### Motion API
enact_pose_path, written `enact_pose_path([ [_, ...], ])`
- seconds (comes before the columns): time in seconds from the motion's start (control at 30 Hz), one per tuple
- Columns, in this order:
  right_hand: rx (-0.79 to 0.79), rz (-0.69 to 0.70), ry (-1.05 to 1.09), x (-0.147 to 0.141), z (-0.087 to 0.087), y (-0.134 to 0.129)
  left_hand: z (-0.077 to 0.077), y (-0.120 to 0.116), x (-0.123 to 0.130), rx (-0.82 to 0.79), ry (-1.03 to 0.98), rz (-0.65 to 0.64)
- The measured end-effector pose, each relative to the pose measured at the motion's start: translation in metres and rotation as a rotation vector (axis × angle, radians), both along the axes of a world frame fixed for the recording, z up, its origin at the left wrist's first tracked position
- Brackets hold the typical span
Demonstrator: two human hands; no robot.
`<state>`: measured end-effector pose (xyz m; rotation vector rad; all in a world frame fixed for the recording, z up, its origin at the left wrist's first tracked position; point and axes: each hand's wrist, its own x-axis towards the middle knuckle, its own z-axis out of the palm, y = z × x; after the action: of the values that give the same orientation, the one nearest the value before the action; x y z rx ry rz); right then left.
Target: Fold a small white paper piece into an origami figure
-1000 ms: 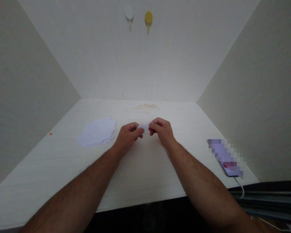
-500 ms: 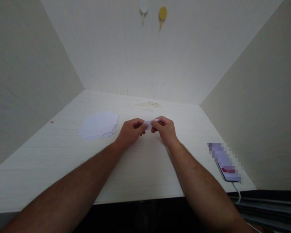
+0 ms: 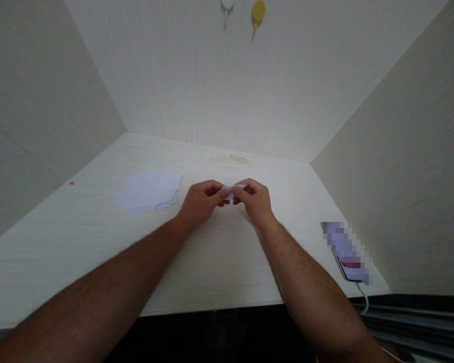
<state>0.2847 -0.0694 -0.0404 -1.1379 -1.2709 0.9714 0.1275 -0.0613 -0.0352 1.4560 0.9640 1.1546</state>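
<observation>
A small folded piece of white paper (image 3: 230, 190) is pinched between both hands above the middle of the white table (image 3: 212, 267). My left hand (image 3: 206, 199) grips its left end, thumb on top. On its right end, my right hand (image 3: 254, 196) has thumb and fingers closed. The fingers behind the paper are partly hidden. To the left of my left hand lies a loose stack of white paper sheets (image 3: 151, 189) with uneven edges.
A phone (image 3: 344, 252), partly pixelated, lies at the right with a white cable (image 3: 364, 300). Pale walls enclose the table on three sides. A white hook (image 3: 227, 7) and a yellow hook (image 3: 258, 12) are on the back wall. A brownish stain (image 3: 236, 159) marks the table's rear.
The camera view has shifted slightly. My thumbs are a little closer together on the paper, and both hands still hold it.
</observation>
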Motion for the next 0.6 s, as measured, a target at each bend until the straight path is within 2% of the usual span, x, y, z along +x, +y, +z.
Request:
enact_pose_path([
  [0.37, -0.011, 0.012, 0.118, -0.0022, 0.0014, -0.0013, -0.0011, 0.0001, 0.0016, -0.096, -0.101, -0.011],
  [0.6, -0.022, 0.026, 0.238, -0.0046, -0.0028, -0.0003, 0.0026, -0.0023, 0.0014, -0.042, -0.080, 0.006],
])
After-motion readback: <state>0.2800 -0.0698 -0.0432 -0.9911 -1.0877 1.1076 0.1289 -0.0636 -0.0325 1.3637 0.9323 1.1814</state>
